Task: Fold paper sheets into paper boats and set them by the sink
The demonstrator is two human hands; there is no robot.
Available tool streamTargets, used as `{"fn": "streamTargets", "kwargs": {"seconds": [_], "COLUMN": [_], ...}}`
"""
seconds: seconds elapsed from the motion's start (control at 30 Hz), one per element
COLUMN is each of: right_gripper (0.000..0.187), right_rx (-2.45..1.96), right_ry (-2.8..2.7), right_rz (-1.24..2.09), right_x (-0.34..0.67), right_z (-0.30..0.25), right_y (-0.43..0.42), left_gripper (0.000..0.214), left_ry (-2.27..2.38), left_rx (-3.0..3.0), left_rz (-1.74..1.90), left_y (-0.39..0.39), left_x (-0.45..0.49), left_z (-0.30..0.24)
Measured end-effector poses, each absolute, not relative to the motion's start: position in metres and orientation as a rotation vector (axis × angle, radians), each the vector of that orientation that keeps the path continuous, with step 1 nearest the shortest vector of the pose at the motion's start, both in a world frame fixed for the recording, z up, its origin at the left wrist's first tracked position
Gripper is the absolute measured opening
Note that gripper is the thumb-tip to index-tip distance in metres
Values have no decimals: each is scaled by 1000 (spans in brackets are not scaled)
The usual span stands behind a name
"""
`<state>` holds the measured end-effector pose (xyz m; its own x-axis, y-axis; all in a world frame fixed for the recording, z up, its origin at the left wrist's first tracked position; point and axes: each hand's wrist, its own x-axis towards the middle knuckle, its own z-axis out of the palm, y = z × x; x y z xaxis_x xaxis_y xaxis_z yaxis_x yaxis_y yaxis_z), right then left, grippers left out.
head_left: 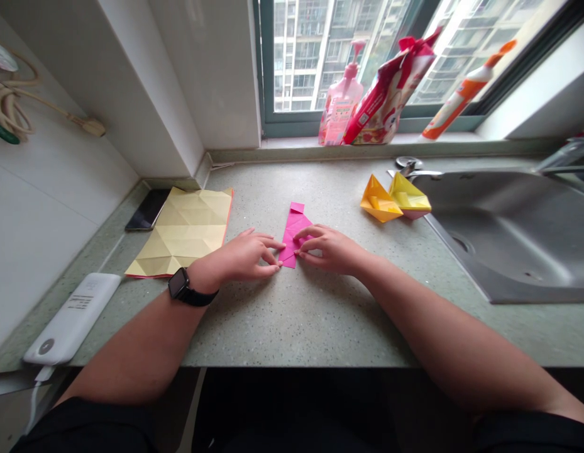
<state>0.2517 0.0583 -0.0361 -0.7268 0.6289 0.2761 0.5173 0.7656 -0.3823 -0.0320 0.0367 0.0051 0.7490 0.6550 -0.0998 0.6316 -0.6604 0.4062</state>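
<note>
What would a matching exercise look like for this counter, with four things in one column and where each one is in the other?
Things:
1. Pink folded paper
2. Creased yellow paper sheet
3. Black smartwatch
4. White power bank

Places:
A. On the left wrist
B. Between the left hand and right hand
C. Along the left edge of the counter
D. Beside a black smartphone

Pairs: 1-B, 2-D, 3-A, 4-C.
</note>
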Motion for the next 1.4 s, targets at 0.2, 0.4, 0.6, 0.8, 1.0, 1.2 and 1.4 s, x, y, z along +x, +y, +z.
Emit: {"fn": "streamTargets", "kwargs": {"seconds": [0.2,0.4,0.6,0.8,1.0,1.2,1.4], "right_gripper": [17,14,9,19,24,22,17], "right_rx": [-779,-852,-1051,-1088,-1460,-1502,-1343], "right_ry": [-2555,-2621,-2546,-2356,-2115,-2074,-1894], "right_rz": [337,304,324,465,284,402,584], "right_x": [248,243,255,265,277,277,275], "right_z": [-38,-40,-42,-46,-58,-63,-53], "right_y": [54,49,61,75,91,96,95], "left_gripper": [20,20,20,22,18,19,17], "left_ry": [974,922,924,828,785,787,773], "left_rx": [2549,2588,2600,2617,2602,2602,2590], "left_rz": [76,155,179,215,221,229,326], "left_y": [37,38,37,41,43,39,41], "left_x": [-33,-35,-34,-37,-37,-32,-32], "left_z": [5,1,2,1,-5,-9,-12]}}
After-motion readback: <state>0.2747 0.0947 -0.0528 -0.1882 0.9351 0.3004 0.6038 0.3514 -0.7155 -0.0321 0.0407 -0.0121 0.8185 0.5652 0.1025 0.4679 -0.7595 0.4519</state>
